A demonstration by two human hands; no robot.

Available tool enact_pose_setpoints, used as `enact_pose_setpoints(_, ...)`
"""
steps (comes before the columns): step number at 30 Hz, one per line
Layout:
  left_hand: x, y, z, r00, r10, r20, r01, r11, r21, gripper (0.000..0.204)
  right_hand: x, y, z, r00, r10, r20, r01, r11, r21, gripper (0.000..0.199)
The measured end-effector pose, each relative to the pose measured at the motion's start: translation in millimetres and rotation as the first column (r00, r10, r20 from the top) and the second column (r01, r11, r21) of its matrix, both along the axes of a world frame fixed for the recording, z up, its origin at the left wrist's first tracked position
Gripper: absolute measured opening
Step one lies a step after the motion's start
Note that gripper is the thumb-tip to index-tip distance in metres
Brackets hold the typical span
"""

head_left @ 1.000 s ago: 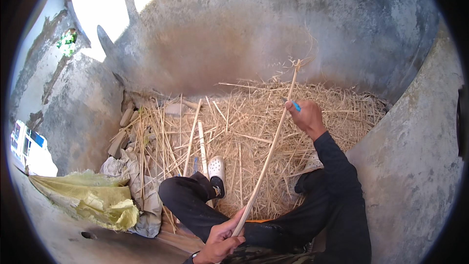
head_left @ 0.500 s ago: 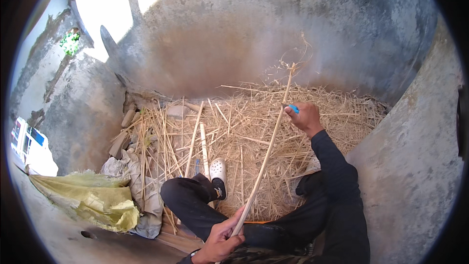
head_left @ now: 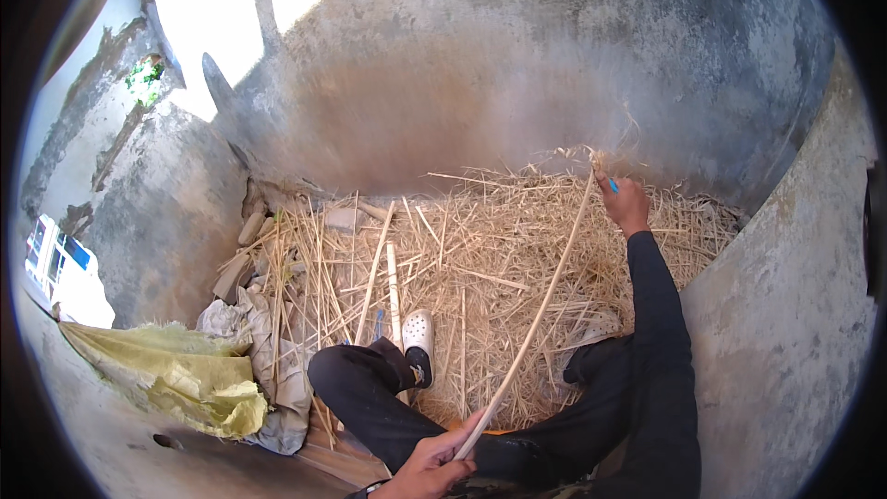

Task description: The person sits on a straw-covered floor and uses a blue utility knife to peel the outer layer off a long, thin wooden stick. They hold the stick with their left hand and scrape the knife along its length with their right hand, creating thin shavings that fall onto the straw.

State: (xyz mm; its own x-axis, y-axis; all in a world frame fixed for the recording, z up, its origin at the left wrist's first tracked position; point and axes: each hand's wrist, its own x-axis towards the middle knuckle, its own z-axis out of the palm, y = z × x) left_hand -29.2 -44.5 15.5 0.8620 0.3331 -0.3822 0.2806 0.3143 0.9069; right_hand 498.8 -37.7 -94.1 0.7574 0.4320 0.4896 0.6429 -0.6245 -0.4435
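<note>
Cane: one long pale cane (head_left: 536,314) runs in a slight bow from near centre to far right, above the straw and clear of it along its whole visible length.
Near end: it lies in the left hand (head_left: 430,469) at the lower edge; the fingers (head_left: 462,432) are curled closed over the cane, which passes out from between them toward the far right.
Far end: it meets the right hand (head_left: 626,205), held up at arm's length; a frayed tuft sits just above that hand.
Right fingers: closed around a small blue tool (head_left: 613,186), only its tip showing; the cane touches or passes just beside this hand on its left, and whether the fingers also clamp the cane cannot be told.
Progress: judged from the smooth, bare shaft below the right hand and the frayed tip above it, the length looks largely worked and the far tip remains.
Straw bed: loose straw (head_left: 480,268) covers the floor ahead against the stained grey wall (head_left: 517,65); several other canes (head_left: 394,282) lie on it, left of the held one.
Legs: dark trousers, a white shoe (head_left: 419,333) resting on the straw near centre.
Left margin: a yellow sack (head_left: 185,379) and grey cloth (head_left: 268,360) lie heaped at near left.
</note>
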Motion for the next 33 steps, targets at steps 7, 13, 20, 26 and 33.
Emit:
enact_pose_setpoints(7,5.2,19.6,-10.0,0.983,0.180,0.044,-0.171,0.971,-0.169,0.072,-133.2,7.0,41.7,0.804,0.531,-0.267,-0.546,0.838,0.024,0.069)
enact_pose_setpoints(13,11.0,27.5,7.4,0.990,0.140,0.000,-0.140,0.990,0.013,0.071,-218.2,-7.6,48.2,0.643,0.766,0.010,-0.766,0.643,0.019,0.071)
enact_pose_setpoints(20,15.8,23.3,12.3,0.988,0.152,0.002,-0.149,0.969,0.196,0.071,-194.3,3.1,45.6,0.707,0.705,-0.061,-0.706,0.708,0.004,0.073)
enact_pose_setpoints(26,14.6,16.9,12.1,0.983,0.181,-0.034,-0.170,0.964,0.204,0.070,-182.5,7.7,44.0,0.770,0.638,0.014,-0.636,0.769,-0.069,0.074)
enact_pose_setpoints(33,17.6,16.3,16.1,0.988,0.141,-0.059,-0.130,0.978,0.164,0.070,-207.1,-1.7,46.9,0.685,0.727,0.037,-0.728,0.684,0.036,0.075)
